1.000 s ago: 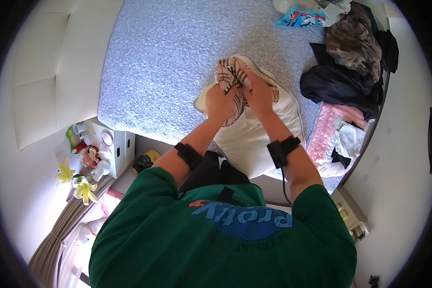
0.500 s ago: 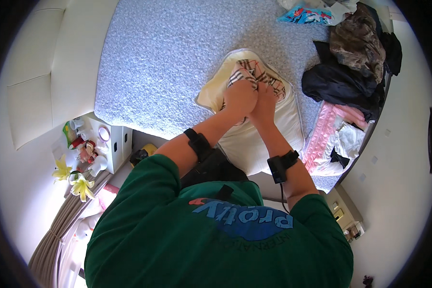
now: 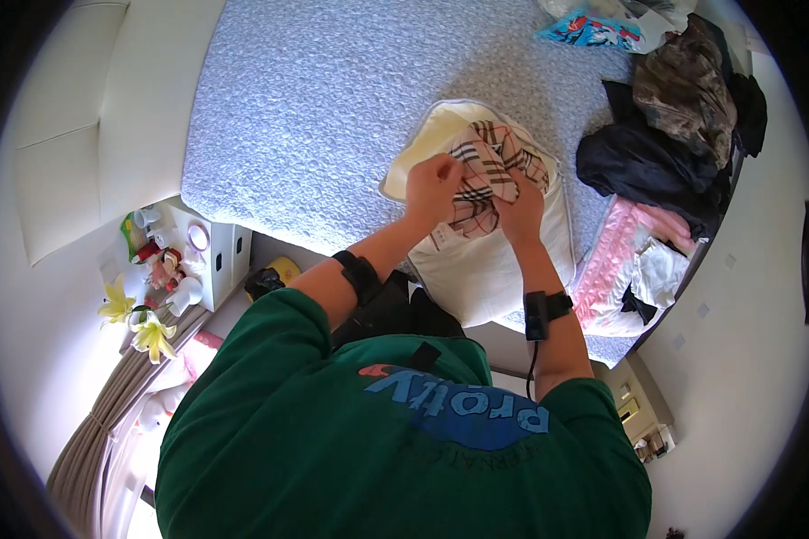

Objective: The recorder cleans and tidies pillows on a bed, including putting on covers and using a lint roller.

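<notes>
A beige checked cloth (image 3: 487, 166) with black and red lines lies bunched on a cream pillow (image 3: 476, 283) at the near edge of the bed. A small white label (image 3: 440, 237) shows at the cloth's lower left. At the cloth's left edge, my left hand (image 3: 433, 187) is closed with its fingers pinching the fabric. My right hand (image 3: 521, 207) grips the cloth's right side, fingers partly hidden in the folds. Both wrists wear black straps with small boxes.
The bed has a fuzzy grey-blue cover (image 3: 333, 108). Dark clothes (image 3: 656, 162) lie to the right, beside a pink quilted piece (image 3: 609, 256) and a white garment (image 3: 658, 269). A blue plastic package (image 3: 593, 31) is at the far right. A white nightstand (image 3: 223, 256) stands left.
My hands have moved apart from their crossed, close position, and more of the checked cloth and its label now shows. The view has shifted slightly.
</notes>
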### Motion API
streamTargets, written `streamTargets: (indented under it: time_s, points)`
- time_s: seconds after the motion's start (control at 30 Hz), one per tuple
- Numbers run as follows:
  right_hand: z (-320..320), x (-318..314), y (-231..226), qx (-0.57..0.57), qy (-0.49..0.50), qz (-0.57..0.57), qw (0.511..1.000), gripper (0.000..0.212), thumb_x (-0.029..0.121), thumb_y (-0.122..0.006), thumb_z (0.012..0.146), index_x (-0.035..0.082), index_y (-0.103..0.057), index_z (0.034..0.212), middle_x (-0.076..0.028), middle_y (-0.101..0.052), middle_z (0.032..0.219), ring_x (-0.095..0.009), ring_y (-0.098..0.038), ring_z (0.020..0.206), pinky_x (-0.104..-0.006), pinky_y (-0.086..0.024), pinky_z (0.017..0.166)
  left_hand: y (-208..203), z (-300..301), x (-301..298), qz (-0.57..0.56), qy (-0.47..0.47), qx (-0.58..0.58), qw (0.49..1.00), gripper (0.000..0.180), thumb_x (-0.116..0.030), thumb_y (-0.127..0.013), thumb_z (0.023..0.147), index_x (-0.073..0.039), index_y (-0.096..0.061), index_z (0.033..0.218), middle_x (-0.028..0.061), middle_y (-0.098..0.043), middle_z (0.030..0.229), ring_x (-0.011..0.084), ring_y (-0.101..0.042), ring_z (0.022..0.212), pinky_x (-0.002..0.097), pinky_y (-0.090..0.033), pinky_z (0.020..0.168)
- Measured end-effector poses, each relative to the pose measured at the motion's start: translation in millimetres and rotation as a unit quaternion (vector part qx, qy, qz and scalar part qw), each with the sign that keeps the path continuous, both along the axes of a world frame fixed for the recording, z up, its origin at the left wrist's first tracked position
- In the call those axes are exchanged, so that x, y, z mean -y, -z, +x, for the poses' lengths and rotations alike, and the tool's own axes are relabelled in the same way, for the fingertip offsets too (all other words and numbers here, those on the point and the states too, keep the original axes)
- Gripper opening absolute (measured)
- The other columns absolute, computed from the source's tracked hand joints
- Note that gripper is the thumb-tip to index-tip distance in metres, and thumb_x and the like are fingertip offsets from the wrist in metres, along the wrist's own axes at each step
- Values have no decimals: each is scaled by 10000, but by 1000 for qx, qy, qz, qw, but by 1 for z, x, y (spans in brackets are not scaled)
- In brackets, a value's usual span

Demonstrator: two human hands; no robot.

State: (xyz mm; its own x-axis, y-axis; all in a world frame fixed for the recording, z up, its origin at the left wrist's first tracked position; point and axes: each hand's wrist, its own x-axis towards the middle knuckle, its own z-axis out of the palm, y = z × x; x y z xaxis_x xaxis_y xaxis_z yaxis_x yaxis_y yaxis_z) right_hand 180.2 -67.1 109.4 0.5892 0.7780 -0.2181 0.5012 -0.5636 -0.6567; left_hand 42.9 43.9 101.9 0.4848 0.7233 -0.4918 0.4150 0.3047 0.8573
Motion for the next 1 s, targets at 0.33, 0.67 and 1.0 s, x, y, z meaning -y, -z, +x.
streamTargets:
  time_s: [0.33,0.67,1.0]
  points:
    - [-2,64,-22,-125,23,62,990,448,-6,-687,550,-15,-595,989,-156,-623,943,-302,-601,910,-326,-445,829,104,-12,-49,337,125,-241,902,454,-173,-713,716,-66,-545,1124,134,-557,1046,285,-515,1052,388,-461,848]
    - [13,85,-73,-252,47,101,961,394,75,-607,528,-27,-565,906,-54,-571,852,-165,-543,814,-274,-409,791,105,17,-63,-82,129,4,988,315,-237,-606,861,0,-583,1068,105,-622,1012,189,-585,930,329,-456,849]
    - [33,107,-153,-297,55,176,937,438,44,-609,456,-14,-600,890,-53,-591,857,-183,-559,822,-280,-414,791,-26,-1,-63,-395,-22,165,904,333,-231,-497,932,43,-507,1121,132,-616,1016,195,-626,876,322,-529,772]
